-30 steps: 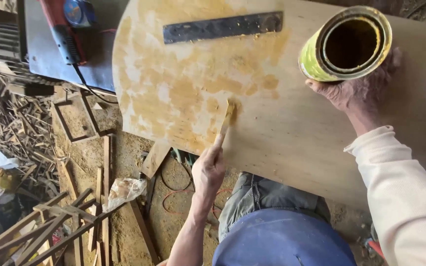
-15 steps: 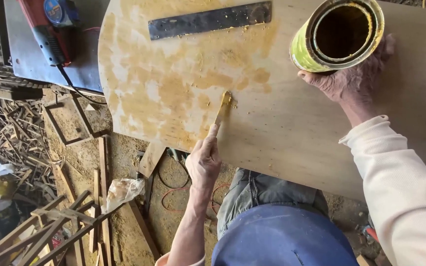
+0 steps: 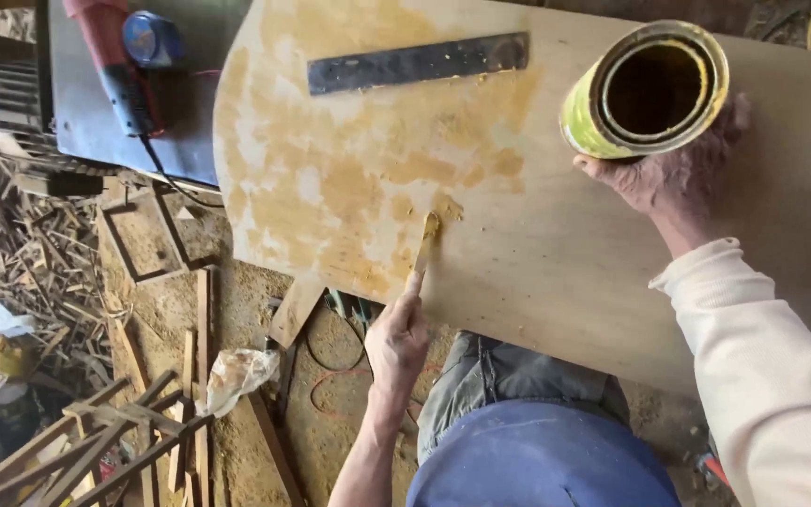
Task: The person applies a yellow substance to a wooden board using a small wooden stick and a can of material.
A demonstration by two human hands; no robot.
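Here, right hand [image 3: 678, 174] gripping yellow-green can [image 3: 645, 89], seemingly empty

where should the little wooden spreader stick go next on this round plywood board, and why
Probably a short stroke rightward. The left hand holds the thin wooden spreader stick with its tip in a thick blob of yellow glue, at the edge of the coated patch on the round plywood board. The board to the right looks bare, below the yellow tin can tilted in the right hand.
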